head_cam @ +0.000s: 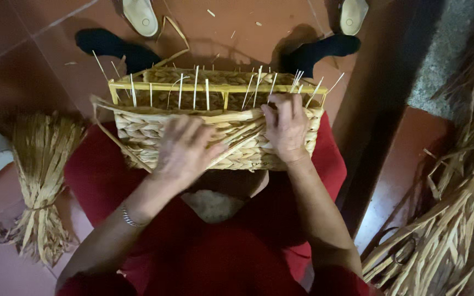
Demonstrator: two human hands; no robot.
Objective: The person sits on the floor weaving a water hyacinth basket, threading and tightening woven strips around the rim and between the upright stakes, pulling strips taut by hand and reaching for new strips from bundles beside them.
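**Nearly woven: a straw basket on the lap**

Closest to the camera, a red skirt covers the lap on which a rectangular basket rests. The left hand, a bracelet at its wrist, lies spread and slightly blurred on the near wall, its fingers over a loose straw strand. The right hand curls over the top edge, pinching the weave there. Judging by the braided rows, the walls are woven almost up to the yellow frame, while thin upright sticks poke above it untrimmed, so the rim looks unfinished. Inside the basket, only shadow and weave show. On the floor, a tied straw bundle lies left and a loose straw pile right. Farther off are dark socks and pale shoes.
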